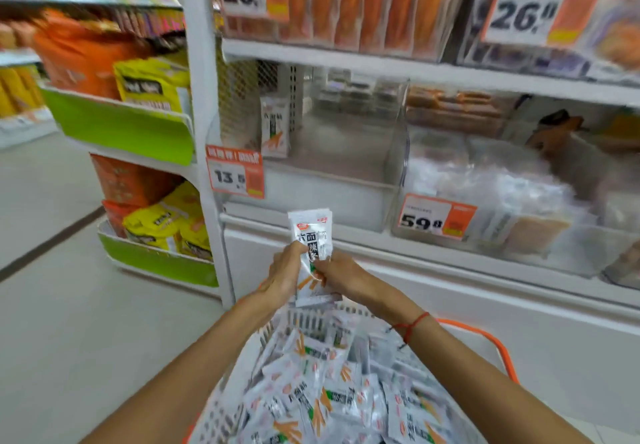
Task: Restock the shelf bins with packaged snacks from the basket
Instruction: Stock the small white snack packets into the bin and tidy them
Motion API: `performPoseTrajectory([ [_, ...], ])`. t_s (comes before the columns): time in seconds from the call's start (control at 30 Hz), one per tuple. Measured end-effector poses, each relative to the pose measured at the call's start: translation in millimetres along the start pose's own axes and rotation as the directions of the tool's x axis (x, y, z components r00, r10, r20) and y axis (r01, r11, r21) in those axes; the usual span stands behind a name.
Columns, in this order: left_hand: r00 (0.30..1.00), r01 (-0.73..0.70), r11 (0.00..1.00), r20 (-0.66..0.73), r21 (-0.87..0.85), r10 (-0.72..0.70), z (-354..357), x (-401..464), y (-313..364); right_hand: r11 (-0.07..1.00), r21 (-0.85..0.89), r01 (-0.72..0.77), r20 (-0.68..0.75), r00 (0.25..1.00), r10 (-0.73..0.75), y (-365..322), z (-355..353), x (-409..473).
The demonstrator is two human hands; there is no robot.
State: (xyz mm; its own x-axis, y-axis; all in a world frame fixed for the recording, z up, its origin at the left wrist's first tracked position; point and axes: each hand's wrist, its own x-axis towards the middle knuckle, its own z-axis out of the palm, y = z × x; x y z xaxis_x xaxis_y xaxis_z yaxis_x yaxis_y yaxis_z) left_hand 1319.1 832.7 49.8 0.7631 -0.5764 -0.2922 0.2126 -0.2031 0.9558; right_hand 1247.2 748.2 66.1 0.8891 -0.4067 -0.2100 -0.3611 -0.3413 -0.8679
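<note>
Both of my hands hold a small stack of white snack packets (311,232) upright above the basket. My left hand (285,272) grips the stack from the left and my right hand (337,272) pinches it from the right. Below them a white basket (304,319) with an orange handle (498,346) is heaped with several of the same white packets (329,391). In front stands a clear shelf bin (311,180) with a 13.5 price tag (234,175). One matching packet (274,132) stands in its back left corner.
A neighbouring clear bin (485,201) tagged 59.8 holds pale wrapped snacks. Orange packs (363,0) fill the shelf above. At left, green-fronted racks (124,128) hold yellow and orange bags. Grey aisle floor (69,305) lies to the left.
</note>
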Motion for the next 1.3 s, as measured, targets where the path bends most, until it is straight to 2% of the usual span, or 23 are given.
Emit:
performPoseTrajectory([
  [0.1,0.987,-0.018,0.999,0.158,0.044,0.011,-15.7,7.4,51.1,0.997,0.082,0.002,-0.049,0.999,0.002,-37.3,-22.7,8.7],
  [0.17,0.975,-0.023,0.990,0.223,0.142,-0.010,-29.4,10.0,84.6,0.974,0.226,-0.032,-0.016,0.999,0.036,-62.2,-36.5,10.8],
  [0.23,0.969,-0.009,0.976,0.242,0.218,-0.045,-44.0,15.9,117.0,0.943,0.331,-0.032,0.053,0.998,0.015,-83.4,-48.0,12.3],
  [0.37,0.949,0.055,0.944,0.277,0.325,-0.151,-67.0,31.0,173.7,0.912,0.409,-0.038,0.122,0.992,-0.013,-115.7,-64.7,33.8],
  [0.6,0.972,0.009,0.916,0.212,0.401,-0.103,-81.9,89.2,224.0,0.907,0.415,-0.070,0.114,0.993,0.024,-145.6,-85.6,130.1],
  [0.77,0.996,0.047,0.866,0.046,0.497,-0.080,-77.8,158.0,212.7,0.947,0.316,-0.051,0.045,0.998,0.039,-138.3,-77.0,199.0],
  [0.9,0.997,0.062,0.805,-0.074,0.590,-0.023,-75.4,210.1,187.8,0.980,0.187,0.064,-0.042,0.997,-0.057,-124.5,-58.0,241.0],
  [1.03,0.991,0.065,0.799,-0.131,0.598,0.017,-79.5,241.3,168.6,0.977,-0.172,0.128,-0.153,0.976,-0.155,-112.3,-43.4,278.0],
  [1.1,0.992,0.079,0.795,-0.125,0.602,-0.004,-82.4,250.7,166.4,0.960,-0.251,0.121,-0.189,0.967,-0.171,-110.2,-43.0,288.0],
  [1.2,0.992,0.122,0.689,-0.115,0.715,-0.056,-82.2,250.4,174.4,0.946,-0.302,0.114,-0.237,0.953,-0.190,-109.2,-46.9,296.8],
  [1.3,0.986,0.164,0.516,-0.152,0.841,-0.066,-81.0,243.2,182.5,0.976,-0.192,0.104,-0.253,0.955,-0.152,-106.9,-42.4,303.4],
])
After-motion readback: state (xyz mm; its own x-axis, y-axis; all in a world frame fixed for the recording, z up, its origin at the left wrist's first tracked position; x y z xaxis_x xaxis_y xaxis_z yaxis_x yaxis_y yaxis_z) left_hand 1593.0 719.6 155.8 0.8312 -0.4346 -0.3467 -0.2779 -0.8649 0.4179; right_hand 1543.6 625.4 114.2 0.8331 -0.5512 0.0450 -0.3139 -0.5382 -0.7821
